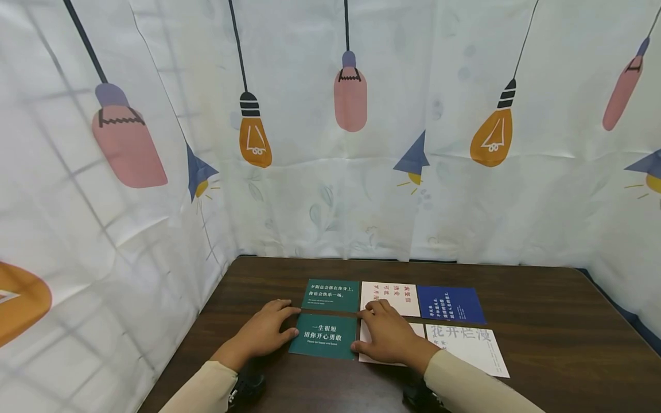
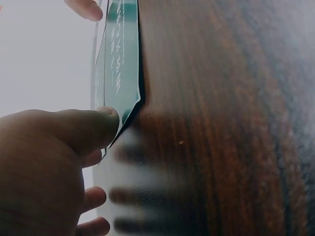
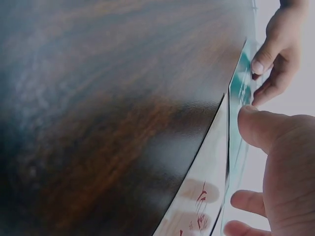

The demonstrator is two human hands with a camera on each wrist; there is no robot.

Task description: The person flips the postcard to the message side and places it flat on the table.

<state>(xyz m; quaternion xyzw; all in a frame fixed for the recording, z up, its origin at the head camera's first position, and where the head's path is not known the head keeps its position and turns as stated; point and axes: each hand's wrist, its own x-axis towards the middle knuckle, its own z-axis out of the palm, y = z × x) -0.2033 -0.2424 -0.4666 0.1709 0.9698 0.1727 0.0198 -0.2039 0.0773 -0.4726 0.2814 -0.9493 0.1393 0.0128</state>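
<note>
Two green postcards with white lettering lie one behind the other on the dark wooden table. At the left edge of the front green postcard (image 1: 323, 338) is my left hand (image 1: 265, 330), its thumb (image 2: 101, 125) on the card's corner and its fingers spread toward the gap behind. My right hand (image 1: 389, 332) extends over a pale postcard with red lettering (image 3: 194, 196), hiding much of it. The right thumb (image 3: 256, 125) touches the seam between that card and the front green one. Behind the hands lies the rear green postcard (image 1: 333, 293).
A second pale postcard with red lettering (image 1: 400, 293) and a blue postcard (image 1: 449, 304) continue the rear row. The front row ends with a white postcard (image 1: 472, 347) in grey lettering, partly under the right forearm. Printed curtains (image 1: 320, 201) hang behind the table (image 1: 558, 321).
</note>
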